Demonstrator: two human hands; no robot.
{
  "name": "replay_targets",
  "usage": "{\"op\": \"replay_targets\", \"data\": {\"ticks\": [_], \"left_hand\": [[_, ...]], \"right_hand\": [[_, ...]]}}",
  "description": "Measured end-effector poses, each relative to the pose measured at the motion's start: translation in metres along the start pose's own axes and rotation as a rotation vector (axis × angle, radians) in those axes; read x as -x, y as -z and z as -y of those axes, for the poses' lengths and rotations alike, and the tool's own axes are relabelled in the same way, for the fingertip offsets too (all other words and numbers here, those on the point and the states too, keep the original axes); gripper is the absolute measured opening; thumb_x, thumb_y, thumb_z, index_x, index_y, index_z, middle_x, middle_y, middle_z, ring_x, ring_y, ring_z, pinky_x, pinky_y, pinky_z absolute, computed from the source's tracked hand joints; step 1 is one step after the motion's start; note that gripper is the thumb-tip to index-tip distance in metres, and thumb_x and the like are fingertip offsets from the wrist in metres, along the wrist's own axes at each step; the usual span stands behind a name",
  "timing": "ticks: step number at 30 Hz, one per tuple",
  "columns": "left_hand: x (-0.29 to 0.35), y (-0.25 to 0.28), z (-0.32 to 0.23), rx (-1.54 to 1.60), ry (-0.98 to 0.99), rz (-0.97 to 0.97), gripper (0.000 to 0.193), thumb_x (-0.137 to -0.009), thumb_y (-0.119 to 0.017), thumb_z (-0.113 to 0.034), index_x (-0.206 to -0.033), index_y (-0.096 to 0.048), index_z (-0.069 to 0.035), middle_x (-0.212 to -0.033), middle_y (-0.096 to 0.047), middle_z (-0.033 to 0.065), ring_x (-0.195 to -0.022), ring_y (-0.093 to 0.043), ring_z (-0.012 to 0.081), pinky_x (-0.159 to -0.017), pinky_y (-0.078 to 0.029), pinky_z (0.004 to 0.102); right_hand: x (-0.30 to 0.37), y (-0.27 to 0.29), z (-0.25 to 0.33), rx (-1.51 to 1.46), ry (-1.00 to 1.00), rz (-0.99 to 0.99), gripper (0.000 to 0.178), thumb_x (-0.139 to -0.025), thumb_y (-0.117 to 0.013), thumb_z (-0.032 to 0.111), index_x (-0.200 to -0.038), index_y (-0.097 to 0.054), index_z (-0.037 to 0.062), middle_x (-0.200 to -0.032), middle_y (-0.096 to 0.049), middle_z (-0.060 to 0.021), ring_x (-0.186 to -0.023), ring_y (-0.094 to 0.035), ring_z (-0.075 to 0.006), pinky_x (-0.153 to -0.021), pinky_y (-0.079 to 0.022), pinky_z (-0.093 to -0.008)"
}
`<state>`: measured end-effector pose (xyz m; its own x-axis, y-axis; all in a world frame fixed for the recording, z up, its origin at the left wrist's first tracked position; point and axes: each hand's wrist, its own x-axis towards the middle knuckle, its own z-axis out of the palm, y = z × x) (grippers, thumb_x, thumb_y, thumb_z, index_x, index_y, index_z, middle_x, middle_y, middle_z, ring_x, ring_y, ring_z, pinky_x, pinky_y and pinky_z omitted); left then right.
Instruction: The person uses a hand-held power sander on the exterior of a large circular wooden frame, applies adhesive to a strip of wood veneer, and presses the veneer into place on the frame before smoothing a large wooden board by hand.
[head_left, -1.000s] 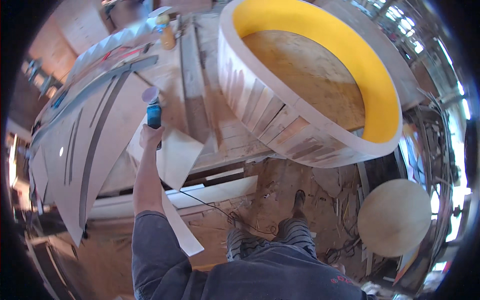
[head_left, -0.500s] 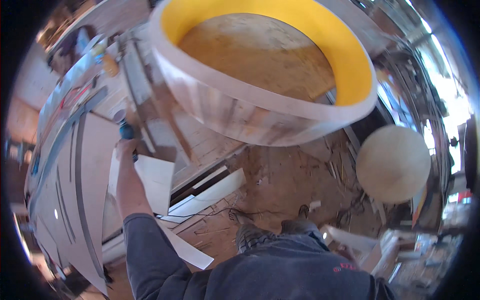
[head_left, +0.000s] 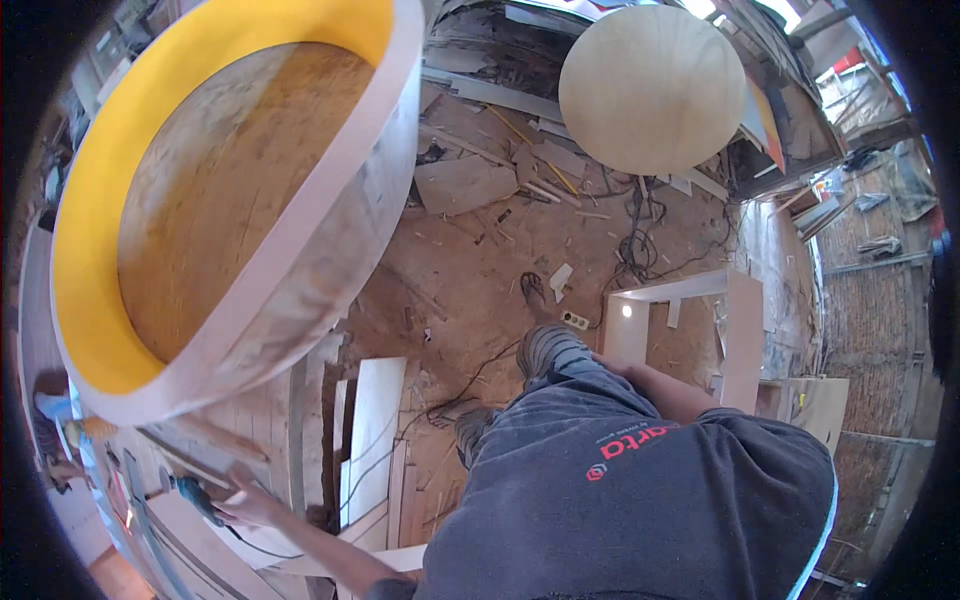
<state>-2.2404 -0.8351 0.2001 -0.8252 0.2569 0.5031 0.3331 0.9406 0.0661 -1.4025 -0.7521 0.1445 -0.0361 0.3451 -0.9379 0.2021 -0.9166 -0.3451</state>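
At the lower left, my left hand (head_left: 248, 503) is beside a teal corded power tool (head_left: 197, 498). Its fingers are spread, with the tips at or just touching the tool's near end. The tool lies on pale sheet material on the workbench, and a dark cord trails from it. My right hand (head_left: 613, 366) hangs low by my thigh, next to a pale open box frame (head_left: 742, 335) on the floor. Its fingers are mostly hidden behind my body and leg.
A large tilted ring with a yellow inside (head_left: 90, 250) fills the upper left. A round wooden disc (head_left: 655, 90) stands at the far right. Cables (head_left: 635, 250), a power strip (head_left: 574, 320), wood offcuts (head_left: 465, 185) and a white board (head_left: 375, 425) lie about the floor.
The view has swung right, so the ring now sits at left and the box frame shows. My left hand's fingers have loosened from around the teal tool. My right forearm has come into view.
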Motion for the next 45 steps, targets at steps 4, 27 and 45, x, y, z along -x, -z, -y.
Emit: {"op": "replay_targets", "data": {"ticks": [4, 27, 45], "left_hand": [[0.175, 0.035, -0.078, 0.252, 0.006, 0.01, 0.063, -0.092, -0.079, -0.038, -0.136, -0.059, 0.002, -0.137, -0.06, 0.0229, -0.138, -0.048, 0.0406, -0.117, -0.039, 0.0518], [0.5, -0.014, -0.9, -0.034, -1.682, 1.222, 0.028, -0.095, -0.064, -0.033, -0.114, -0.076, -0.016, -0.1, -0.074, 0.0144, -0.1, -0.071, 0.0335, -0.083, -0.057, 0.047], [0.964, 0.241, -1.304, 0.227, -2.327, 1.164, 0.034, -0.092, -0.064, -0.034, -0.106, -0.077, -0.005, -0.106, -0.075, 0.022, -0.098, -0.074, 0.0351, -0.084, -0.057, 0.0444]], "right_hand": [[-0.094, 0.085, 0.042, 0.537, -0.255, -0.055, 0.071, -0.095, -0.054, 0.073, -0.132, -0.07, 0.0151, -0.124, -0.072, -0.0152, -0.11, -0.068, -0.0313, -0.087, -0.055, -0.0511], [-0.11, 0.432, 0.193, 0.072, 0.334, -0.799, 0.034, -0.086, -0.077, 0.039, -0.111, -0.081, 0.0163, -0.107, -0.079, -0.0097, -0.096, -0.076, -0.0258, -0.086, -0.059, -0.0386], [-0.111, 0.539, 0.176, -0.756, -0.079, -1.447, 0.024, -0.081, -0.079, 0.022, -0.094, -0.075, 0.0024, -0.08, -0.072, -0.0174, -0.072, -0.07, -0.0259, -0.067, -0.054, -0.0414]]}}
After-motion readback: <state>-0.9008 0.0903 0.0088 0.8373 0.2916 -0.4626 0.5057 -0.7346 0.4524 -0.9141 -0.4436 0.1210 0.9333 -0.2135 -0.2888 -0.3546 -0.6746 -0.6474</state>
